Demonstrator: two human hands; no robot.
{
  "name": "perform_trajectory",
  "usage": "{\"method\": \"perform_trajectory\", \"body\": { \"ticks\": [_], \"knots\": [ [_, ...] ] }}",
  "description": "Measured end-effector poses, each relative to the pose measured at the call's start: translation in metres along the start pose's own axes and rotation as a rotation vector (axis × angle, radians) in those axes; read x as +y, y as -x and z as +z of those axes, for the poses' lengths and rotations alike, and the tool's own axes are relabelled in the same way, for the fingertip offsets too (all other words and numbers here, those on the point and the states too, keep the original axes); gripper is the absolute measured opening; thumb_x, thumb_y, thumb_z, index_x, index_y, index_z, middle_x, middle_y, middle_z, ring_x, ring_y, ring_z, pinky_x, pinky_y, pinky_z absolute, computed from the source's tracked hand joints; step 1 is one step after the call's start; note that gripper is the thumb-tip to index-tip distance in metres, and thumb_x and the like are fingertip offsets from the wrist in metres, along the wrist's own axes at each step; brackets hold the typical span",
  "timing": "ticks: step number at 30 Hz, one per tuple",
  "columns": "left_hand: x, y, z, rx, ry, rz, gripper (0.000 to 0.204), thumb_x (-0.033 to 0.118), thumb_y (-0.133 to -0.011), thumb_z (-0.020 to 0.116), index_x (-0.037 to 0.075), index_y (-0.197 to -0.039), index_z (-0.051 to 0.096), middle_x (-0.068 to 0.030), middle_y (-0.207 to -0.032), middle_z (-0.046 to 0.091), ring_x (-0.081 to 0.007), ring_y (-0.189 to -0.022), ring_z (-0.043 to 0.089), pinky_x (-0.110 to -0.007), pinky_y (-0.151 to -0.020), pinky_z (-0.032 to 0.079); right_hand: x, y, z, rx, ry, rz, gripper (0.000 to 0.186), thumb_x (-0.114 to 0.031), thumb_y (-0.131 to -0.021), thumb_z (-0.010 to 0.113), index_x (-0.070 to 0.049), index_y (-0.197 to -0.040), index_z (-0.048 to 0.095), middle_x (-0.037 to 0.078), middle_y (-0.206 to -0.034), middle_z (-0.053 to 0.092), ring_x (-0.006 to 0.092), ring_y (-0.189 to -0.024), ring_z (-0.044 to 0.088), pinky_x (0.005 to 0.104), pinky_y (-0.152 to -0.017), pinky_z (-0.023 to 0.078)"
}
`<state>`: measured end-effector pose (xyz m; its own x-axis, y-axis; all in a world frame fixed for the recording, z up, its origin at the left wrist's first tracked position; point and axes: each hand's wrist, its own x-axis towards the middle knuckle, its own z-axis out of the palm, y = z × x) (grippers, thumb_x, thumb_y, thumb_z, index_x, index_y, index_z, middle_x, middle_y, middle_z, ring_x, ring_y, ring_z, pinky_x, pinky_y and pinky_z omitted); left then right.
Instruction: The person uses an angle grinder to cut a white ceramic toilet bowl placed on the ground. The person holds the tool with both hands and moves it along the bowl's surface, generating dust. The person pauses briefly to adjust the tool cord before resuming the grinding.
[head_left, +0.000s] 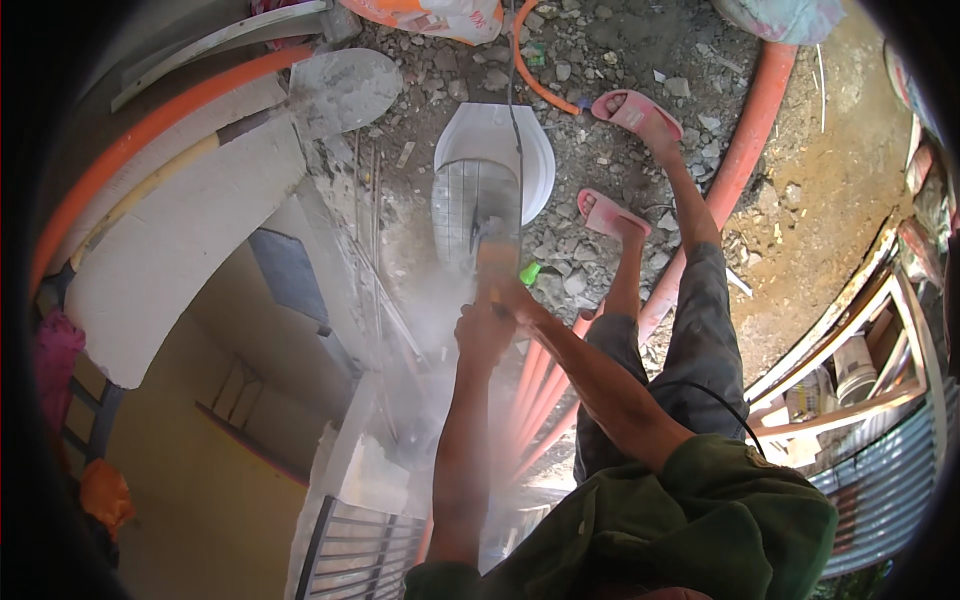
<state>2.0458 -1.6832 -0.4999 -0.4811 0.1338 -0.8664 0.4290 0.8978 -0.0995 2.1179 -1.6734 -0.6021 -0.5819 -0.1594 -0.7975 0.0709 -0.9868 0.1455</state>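
Both of my hands are closed round a dusty, orange-brown angle grinder [497, 262], its outline partly hidden by dust and my fingers. My left hand [484, 332] is on the near end. My right hand [512, 300] grips just beside it. The tool's head rests over a grey tile [452, 205] marked with dark lines. Beneath the tile is a smooth white piece with a curved rim [541, 165], shaped like a basin or a toilet; its kind is unclear. Pale dust [425, 315] billows on the left of my hands.
Rubble [575, 265] covers the ground. A thick orange pipe [765, 120] passes behind my pink-sandalled feet [612, 215]; more pipes [545, 385] lie near my legs. A dark cord [516, 110] crosses the tile. A shovel [345, 92] leans at left, above a low opening; wooden frames [840, 415] stand right.
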Motion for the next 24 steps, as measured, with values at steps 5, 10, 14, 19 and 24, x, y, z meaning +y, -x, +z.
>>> {"method": "perform_trajectory", "body": {
  "ticks": [5,10,14,19,24],
  "knots": [
    [0.005,-0.002,0.001,-0.064,-0.026,-0.077,0.099,0.031,-0.079,0.073,0.026,-0.159,0.015,-0.0275,-0.091,0.067,-0.0475,-0.089,0.067,-0.054,-0.082,0.053,-0.014,0.008,0.010,0.029,-0.023,-0.012,0.031,-0.042,-0.100,0.054,-0.012,-0.106,0.060,-0.002,-0.089,0.059,0.0099,-0.080,0.057,0.0276,-0.072,0.047],
    [-0.004,0.005,0.009,-0.092,-0.044,-0.127,0.097,0.034,-0.080,0.071,0.027,-0.159,0.015,-0.0274,-0.092,0.067,-0.0471,-0.090,0.067,-0.054,-0.083,0.053,-0.023,0.033,0.025,0.106,0.019,0.073,0.031,-0.041,-0.100,0.053,-0.012,-0.108,0.061,-0.001,-0.090,0.059,0.0100,-0.082,0.057,0.0277,-0.072,0.047],
    [0.005,0.017,0.003,-0.100,-0.019,-0.167,0.098,0.034,-0.079,0.071,0.028,-0.159,0.015,-0.0270,-0.092,0.067,-0.0470,-0.090,0.067,-0.053,-0.083,0.053,-0.008,0.026,0.013,0.083,0.020,0.112,0.031,-0.041,-0.100,0.053,-0.012,-0.108,0.062,-0.001,-0.090,0.060,0.0101,-0.082,0.057,0.0279,-0.073,0.047],
    [-0.007,0.032,0.026,-0.107,0.002,-0.174,0.094,0.038,-0.082,0.068,0.029,-0.159,0.015,-0.0279,-0.095,0.067,-0.0483,-0.093,0.066,-0.054,-0.086,0.052,0.025,0.024,-0.004,0.094,-0.003,0.147,0.032,-0.042,-0.100,0.053,-0.012,-0.109,0.062,-0.001,-0.090,0.060,0.0103,-0.082,0.057,0.0280,-0.073,0.047],
    [-0.005,0.047,0.039,-0.159,0.038,-0.220,0.090,0.041,-0.083,0.066,0.028,-0.158,0.018,-0.0302,-0.102,0.065,-0.0494,-0.099,0.065,-0.056,-0.090,0.050,0.049,0.026,-0.028,0.120,-0.010,0.187,0.032,-0.042,-0.100,0.053,-0.012,-0.109,0.062,-0.001,-0.091,0.060,0.0104,-0.082,0.057,0.0282,-0.073,0.047]
  ]
}}
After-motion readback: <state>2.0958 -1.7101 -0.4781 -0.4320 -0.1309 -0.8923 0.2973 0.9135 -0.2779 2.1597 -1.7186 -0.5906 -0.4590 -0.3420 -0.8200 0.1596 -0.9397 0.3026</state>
